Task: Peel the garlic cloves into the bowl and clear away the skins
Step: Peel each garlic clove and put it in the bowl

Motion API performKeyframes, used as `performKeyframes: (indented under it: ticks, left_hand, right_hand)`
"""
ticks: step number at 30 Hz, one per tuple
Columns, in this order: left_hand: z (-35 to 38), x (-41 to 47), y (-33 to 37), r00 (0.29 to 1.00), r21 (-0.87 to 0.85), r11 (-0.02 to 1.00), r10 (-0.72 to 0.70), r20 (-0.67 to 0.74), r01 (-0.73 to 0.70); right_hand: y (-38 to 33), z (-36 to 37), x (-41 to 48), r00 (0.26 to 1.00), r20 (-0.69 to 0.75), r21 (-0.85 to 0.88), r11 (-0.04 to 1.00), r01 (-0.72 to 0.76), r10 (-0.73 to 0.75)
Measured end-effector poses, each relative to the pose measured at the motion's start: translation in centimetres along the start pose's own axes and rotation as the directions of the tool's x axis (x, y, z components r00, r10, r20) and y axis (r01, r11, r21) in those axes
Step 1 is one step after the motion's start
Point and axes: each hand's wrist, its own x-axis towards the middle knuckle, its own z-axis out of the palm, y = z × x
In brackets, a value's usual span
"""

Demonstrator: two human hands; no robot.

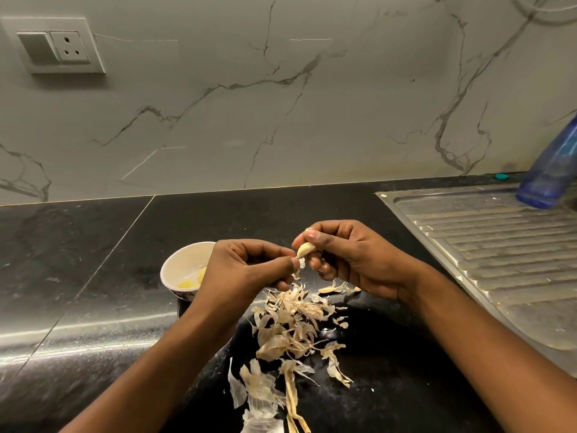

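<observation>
Two pinches: right fingers [326, 229] on garlic clove [305, 249], left fingers [276, 266] on skin [301, 262].

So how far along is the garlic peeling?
Done: a few peeled cloves sit in the bowl. In hand: the right hand holds a clove while the left hand pinches skin off it. Left: drop that clove in, then clear the skins piled on the counter.
</observation>
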Motion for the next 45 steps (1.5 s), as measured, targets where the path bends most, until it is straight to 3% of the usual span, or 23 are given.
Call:
performKeyframes:
  ticks: [8,16,27,33,45]
  left_hand:
    - [-0.22,0.27,0.02,0.986,-0.18,0.97,-0.153,0.062,0.161]
    - [-0.23,0.41,0.02,0.975,-0.29,0.931,-0.211,0.075,0.223]
    - [0.17,0.37,-0.57,0.984,-0.177,0.972,-0.166,-0.057,0.154]
    - [0.18,0.07,-0.37,0.994,-0.048,0.997,-0.069,-0.089,0.065]
    - [0.3,-0.07,-0.26,0.995,0.014,1.0,-0.024,-0.095,0.025]
  right_hand:
    - [0.19,-0.02,-0.02,0.999,0.019,-0.057,0.998,0.028,-0.027]
    - [0.38,-0.11,0.11,0.997,0.058,-0.048,0.998,0.045,-0.042]
    - [0.74,0.4,0.32,0.995,0.097,-0.031,0.999,0.036,-0.033]
    - [0.6,0.27,0.17,0.999,0.022,-0.238,0.97,0.048,-0.044]
    - [0.61,0.43,0.22,0.996,0.009,-0.398,0.913,0.085,-0.089]
